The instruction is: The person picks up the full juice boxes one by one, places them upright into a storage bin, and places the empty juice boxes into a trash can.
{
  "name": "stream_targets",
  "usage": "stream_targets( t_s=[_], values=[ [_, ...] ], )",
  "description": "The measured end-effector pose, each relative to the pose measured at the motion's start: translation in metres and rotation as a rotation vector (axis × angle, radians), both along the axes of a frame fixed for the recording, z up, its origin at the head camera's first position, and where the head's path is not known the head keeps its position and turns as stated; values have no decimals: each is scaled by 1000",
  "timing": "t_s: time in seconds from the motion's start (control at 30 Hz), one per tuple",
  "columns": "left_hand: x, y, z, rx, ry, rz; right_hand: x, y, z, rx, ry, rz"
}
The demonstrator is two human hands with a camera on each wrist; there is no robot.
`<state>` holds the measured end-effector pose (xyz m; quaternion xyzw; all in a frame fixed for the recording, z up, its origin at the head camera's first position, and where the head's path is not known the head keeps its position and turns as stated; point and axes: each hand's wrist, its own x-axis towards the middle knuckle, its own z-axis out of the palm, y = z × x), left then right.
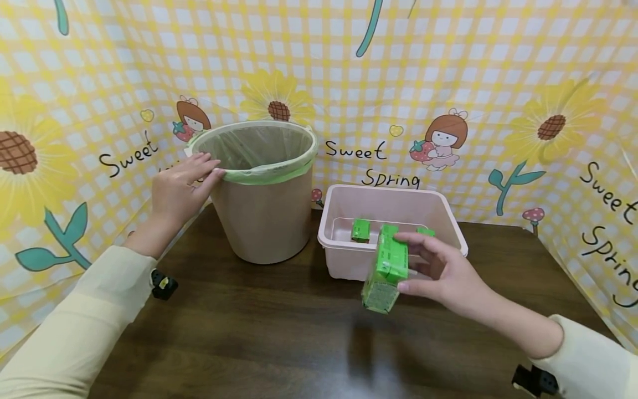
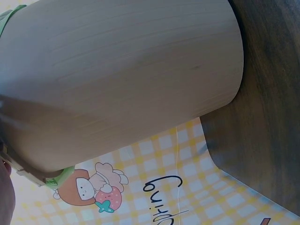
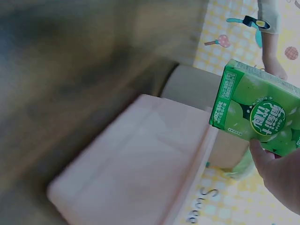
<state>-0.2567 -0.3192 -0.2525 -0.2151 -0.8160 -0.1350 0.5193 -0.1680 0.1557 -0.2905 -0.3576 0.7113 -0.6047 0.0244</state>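
My right hand (image 1: 443, 271) holds a green grape juice carton (image 1: 391, 257) between thumb and fingers, tilted and raised in front of a pink plastic basin (image 1: 344, 244). In the right wrist view, the printed front of the juice carton (image 3: 262, 112) faces the camera. My left hand (image 1: 181, 185) grips the left front rim of a beige trash bin (image 1: 266, 221), with the thumb on the outer side. A pale green liner bag (image 1: 269, 174) is folded over that rim. Inside the basin are a green carton (image 1: 361, 230) and another one (image 1: 425, 231), partly hidden by my right hand.
Bin and basin stand side by side on a dark brown wooden table (image 1: 239, 321). Behind them hangs a yellow checked cloth (image 1: 349, 83) printed with flowers and figures; it also covers both sides.
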Motion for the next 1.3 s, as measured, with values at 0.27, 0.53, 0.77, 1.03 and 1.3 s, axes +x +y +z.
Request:
stream_targets(
  t_s=[0.27, 0.53, 0.77, 1.03, 1.3],
  values=[
    [-1, -1, -1, -4, 11, -1, -24, -21, 46, 28, 44, -35],
    [-3, -2, -1, -6, 14, -4, -58, -46, 80, -84, 59, -51],
    [-2, -1, -1, -10, 6, 5, -85, -71, 111, -144, 85, -105],
    [-1, -1, 0, -7, 9, 2, -109, -107, 135, -140, 134, -167],
    [0, 0, 1, 1, 8, -1, -127, -144, 147, -142, 130, -191]
  ],
)
